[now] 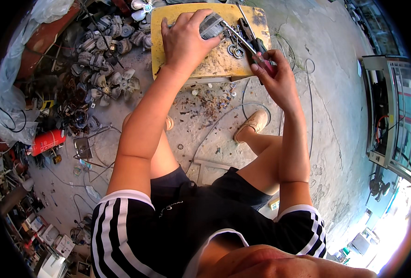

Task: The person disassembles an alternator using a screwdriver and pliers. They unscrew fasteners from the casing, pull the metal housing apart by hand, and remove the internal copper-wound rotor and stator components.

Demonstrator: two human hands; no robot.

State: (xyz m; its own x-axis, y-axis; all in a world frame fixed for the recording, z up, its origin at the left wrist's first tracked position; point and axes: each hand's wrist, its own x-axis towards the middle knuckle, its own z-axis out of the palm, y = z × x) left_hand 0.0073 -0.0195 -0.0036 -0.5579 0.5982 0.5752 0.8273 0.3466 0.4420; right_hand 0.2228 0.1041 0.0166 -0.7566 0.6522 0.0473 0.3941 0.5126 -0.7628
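Observation:
My left hand (187, 41) grips a grey metal motor part (212, 26) over the yellow worktop, its fingers curled around the piece. In my right hand (277, 76) is a screwdriver (246, 44) with a red handle; its long shaft points up and left, and the tip meets or nearly meets the motor part's right edge. Beside the shaft lie scissors (235, 50) with ring handles. Pliers (248, 30) and another thin metal tool (242, 13) rest at the worktop's right side, partly overlapped.
The yellow worktop (168, 14) has a worn, stained surface. A heap of old motors (115, 34) and fan blades (124, 83) lies on the floor to the left, near a red cylinder (47, 141). A cable (224, 116) loops across the floor; a metal-framed cabinet (388, 111) stands at right.

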